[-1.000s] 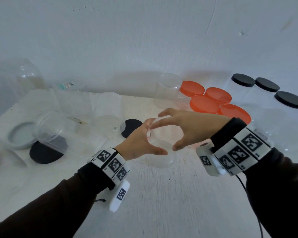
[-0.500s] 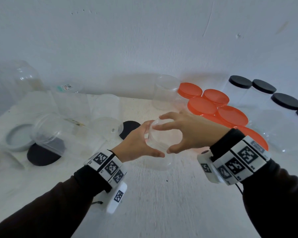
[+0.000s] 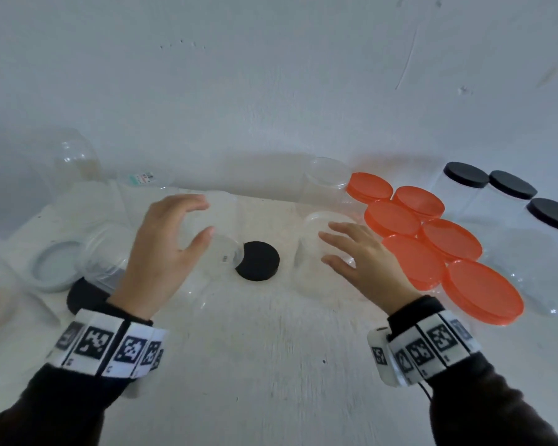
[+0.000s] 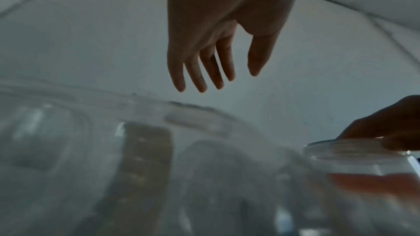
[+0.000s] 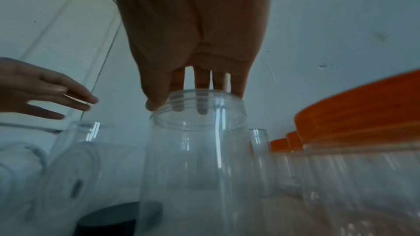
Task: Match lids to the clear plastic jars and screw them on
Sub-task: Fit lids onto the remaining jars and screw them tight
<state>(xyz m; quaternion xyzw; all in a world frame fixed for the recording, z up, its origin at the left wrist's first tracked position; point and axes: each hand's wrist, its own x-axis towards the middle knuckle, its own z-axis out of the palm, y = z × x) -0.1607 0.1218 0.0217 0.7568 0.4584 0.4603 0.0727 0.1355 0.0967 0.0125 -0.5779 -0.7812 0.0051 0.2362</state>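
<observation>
Right hand (image 3: pixel 364 262) spread, fingers straight, fingertips (image 5: pixel 156 103) at rim of upright clear jar (image 3: pixel 319 252); no lid on it. Left hand (image 3: pixel 168 249) spread, holding nothing, hovering over jar on its side (image 3: pixel 219 249). Black lid (image 3: pixel 258 260) flat on table (image 3: pixel 271 365) between hands. Orange-lidded jars (image 3: pixel 432 249) clustered just right of right hand. Black-lidded jars (image 3: pixel 496 188) beyond, by wall. Grey lid (image 3: pixel 54 265) far left.
</observation>
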